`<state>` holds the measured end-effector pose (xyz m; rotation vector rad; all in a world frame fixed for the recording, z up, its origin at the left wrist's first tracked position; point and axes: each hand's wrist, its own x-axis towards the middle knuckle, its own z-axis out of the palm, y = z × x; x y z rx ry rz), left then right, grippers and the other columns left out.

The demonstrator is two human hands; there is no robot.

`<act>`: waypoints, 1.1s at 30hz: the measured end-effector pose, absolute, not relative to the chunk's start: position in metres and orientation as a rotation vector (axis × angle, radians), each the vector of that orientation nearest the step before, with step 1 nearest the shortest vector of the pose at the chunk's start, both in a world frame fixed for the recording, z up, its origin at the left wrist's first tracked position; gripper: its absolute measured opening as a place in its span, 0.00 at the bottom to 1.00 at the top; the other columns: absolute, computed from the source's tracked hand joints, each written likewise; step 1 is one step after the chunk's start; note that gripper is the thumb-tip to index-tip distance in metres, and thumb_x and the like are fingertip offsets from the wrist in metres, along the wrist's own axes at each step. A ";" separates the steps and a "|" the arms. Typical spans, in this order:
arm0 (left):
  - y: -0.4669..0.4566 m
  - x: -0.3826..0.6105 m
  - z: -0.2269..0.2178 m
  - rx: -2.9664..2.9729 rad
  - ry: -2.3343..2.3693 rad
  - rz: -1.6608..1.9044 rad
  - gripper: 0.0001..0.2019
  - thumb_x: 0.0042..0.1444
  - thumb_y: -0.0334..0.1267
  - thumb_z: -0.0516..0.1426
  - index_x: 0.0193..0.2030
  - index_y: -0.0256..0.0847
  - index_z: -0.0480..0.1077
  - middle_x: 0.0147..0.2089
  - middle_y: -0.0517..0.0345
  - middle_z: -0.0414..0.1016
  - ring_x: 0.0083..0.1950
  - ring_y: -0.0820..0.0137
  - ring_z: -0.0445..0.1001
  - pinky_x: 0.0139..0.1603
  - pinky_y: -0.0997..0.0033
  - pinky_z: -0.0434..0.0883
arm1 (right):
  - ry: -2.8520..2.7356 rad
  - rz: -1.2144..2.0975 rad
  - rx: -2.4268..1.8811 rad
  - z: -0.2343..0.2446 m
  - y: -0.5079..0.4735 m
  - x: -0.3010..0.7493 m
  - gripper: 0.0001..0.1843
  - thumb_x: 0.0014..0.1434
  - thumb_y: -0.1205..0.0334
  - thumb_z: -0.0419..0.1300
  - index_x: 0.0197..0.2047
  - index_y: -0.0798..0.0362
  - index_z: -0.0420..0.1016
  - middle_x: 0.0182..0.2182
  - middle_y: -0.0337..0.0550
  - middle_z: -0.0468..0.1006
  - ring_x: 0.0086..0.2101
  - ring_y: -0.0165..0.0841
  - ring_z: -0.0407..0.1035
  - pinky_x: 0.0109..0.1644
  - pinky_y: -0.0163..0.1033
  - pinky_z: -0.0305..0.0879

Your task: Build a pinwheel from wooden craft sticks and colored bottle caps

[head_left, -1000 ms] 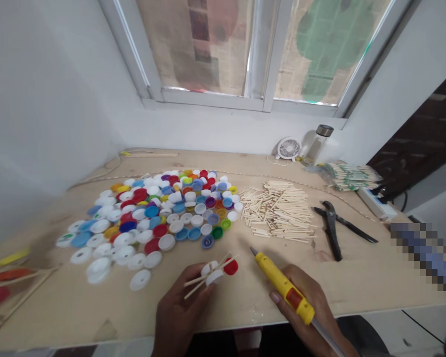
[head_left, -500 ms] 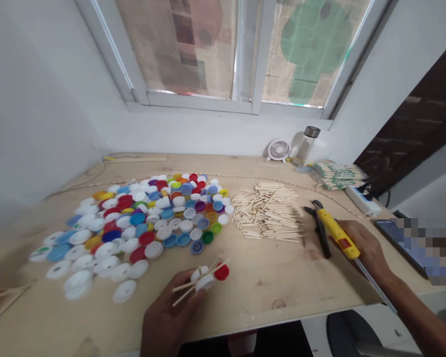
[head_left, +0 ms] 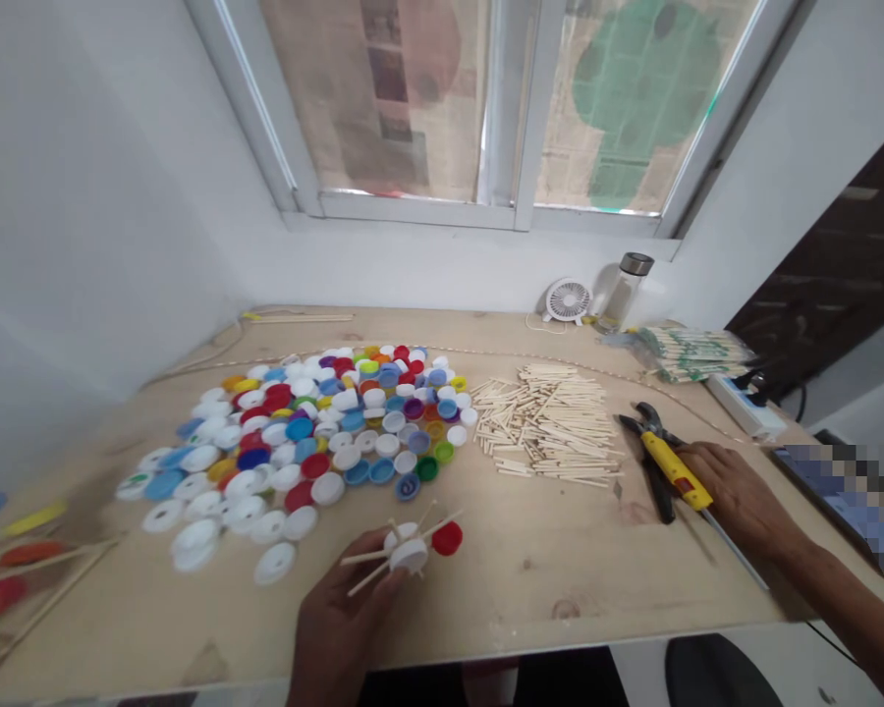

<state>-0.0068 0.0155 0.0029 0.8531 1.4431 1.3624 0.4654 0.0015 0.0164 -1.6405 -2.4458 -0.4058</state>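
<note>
Since the earliest frame, the yellow glue pen [head_left: 676, 471] has been carried by the right hand [head_left: 737, 503] from beside the left hand [head_left: 344, 606] over to the black pliers [head_left: 661, 494]; the left hand is kept near the front edge of the table [head_left: 486, 589].

In the head view, the pen's body is seen across the pliers, its glue stick [head_left: 737, 549] trailing back beneath the right wrist. It may be propped there so that the tip is kept off the wood. The right hand is laid palm down, partly curled against the pen's far side; whether the pen is gripped or merely touched cannot be told.

By the left hand, a white cap assembly [head_left: 411, 556] with wooden sticks [head_left: 364, 559] is pinched, thumb and forefinger nearly closed on it, probably so that the outer stick ends are left free. A red cap [head_left: 447, 537] is seen by one stick's tip; whether it is joined cannot be told. Beyond, the loose bottle caps [head_left: 300, 428] and the pile of cut sticks [head_left: 560, 432] are set side by side, perhaps for easy reach.
</note>
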 end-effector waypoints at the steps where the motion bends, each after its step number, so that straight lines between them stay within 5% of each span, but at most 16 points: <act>1: 0.016 -0.007 0.003 0.836 1.442 1.368 0.21 0.32 0.48 0.69 0.35 0.43 0.77 0.40 0.58 0.82 0.41 0.61 0.80 0.42 0.72 0.76 | -2.467 -0.396 -1.655 0.015 0.001 0.468 0.15 0.66 0.63 0.45 0.48 0.52 0.71 0.45 0.52 0.76 0.45 0.42 0.70 0.48 0.47 0.66; 10: 0.017 -0.025 0.009 0.591 1.418 1.369 0.18 0.29 0.43 0.70 0.31 0.42 0.76 0.34 0.59 0.83 0.38 0.62 0.81 0.38 0.72 0.76 | -2.561 -0.502 -1.726 0.023 -0.009 0.473 0.33 0.56 0.55 0.57 0.63 0.57 0.59 0.56 0.56 0.70 0.54 0.51 0.64 0.54 0.54 0.62; 16: 0.016 -0.037 0.004 0.579 1.417 1.390 0.18 0.32 0.47 0.69 0.32 0.43 0.76 0.33 0.59 0.83 0.38 0.63 0.80 0.39 0.72 0.75 | -2.337 -0.712 -1.605 0.052 -0.005 0.432 0.23 0.61 0.53 0.55 0.57 0.52 0.66 0.47 0.53 0.76 0.47 0.48 0.70 0.48 0.52 0.64; 26: 0.013 -0.031 0.004 0.578 1.397 1.434 0.28 0.31 0.53 0.68 0.39 0.39 0.76 0.36 0.54 0.83 0.39 0.60 0.80 0.39 0.69 0.75 | -2.365 -0.052 -1.260 0.045 0.055 0.219 0.12 0.62 0.64 0.57 0.49 0.52 0.72 0.46 0.48 0.77 0.49 0.43 0.66 0.53 0.52 0.60; 33: 0.013 -0.036 0.001 0.629 1.417 1.418 0.28 0.31 0.54 0.68 0.39 0.39 0.77 0.35 0.53 0.83 0.39 0.59 0.80 0.39 0.68 0.74 | -2.339 -0.012 -1.311 0.025 0.092 0.159 0.09 0.60 0.64 0.59 0.45 0.52 0.74 0.44 0.49 0.76 0.49 0.44 0.64 0.52 0.51 0.59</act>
